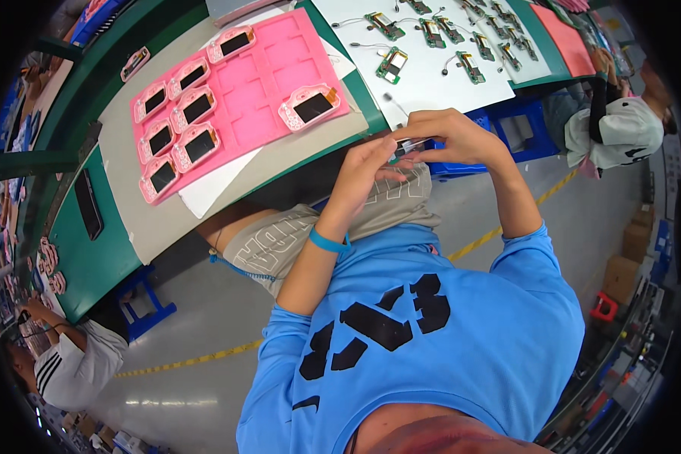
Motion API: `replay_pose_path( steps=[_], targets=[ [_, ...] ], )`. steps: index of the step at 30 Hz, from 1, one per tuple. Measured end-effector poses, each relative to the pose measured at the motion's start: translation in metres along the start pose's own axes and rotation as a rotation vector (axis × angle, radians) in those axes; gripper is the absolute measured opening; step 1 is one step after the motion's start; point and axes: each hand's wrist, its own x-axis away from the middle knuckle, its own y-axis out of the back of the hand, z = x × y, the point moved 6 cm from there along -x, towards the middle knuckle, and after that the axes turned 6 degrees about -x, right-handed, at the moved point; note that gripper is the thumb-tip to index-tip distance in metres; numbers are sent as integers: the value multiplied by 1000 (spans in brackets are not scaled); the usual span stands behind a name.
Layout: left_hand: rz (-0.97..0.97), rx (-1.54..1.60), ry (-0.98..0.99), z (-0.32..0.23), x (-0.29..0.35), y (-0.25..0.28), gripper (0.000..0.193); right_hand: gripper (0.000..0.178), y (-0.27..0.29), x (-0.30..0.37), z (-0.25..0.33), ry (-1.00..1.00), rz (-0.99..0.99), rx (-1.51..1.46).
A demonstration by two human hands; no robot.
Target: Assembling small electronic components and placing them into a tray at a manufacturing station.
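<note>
Head view, frame centre: both hands' fingers pinch a small circuit board (407, 146), left hand (363, 170) below-left, right hand (454, 136) upper-right, its long axis running between them.

floor (204, 318): grey, glossy, yellow line (197, 360) across it | green-edged workbench (98, 257) far left, blue stool (147, 303) beneath | second blue stool (518, 132) far right | cardboard boxes (628, 265) and small red stool (604, 306) at right edge | light glare on near-left floor

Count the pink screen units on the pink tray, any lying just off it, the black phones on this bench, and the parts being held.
Pink screen units on the tray: 8
Pink screen unit off the tray: 1
Black phone: 1
Small part, held: 1
Total: 11
</note>
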Motion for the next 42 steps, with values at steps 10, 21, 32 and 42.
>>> replay_pose_path(
  steps=[10, 21, 32, 42],
  targets=[
    [-26, -108, -56, -11, 30, -10, 32, 34, -41, 57, -14, -436, -674, -475],
    [-293, -345, -99, -41, 89, 12, 19, 19, -88, 11, 35, -356, -447, -629],
    [-561, -718, -122, -163, 55, 31, 16, 26, -55, -19, 5, -356, -428, -1044],
    [-618, -1484, -225, -176, -16, 26, 25, 29, -46, -32, -13, -341, -442, -1051]
  ],
)
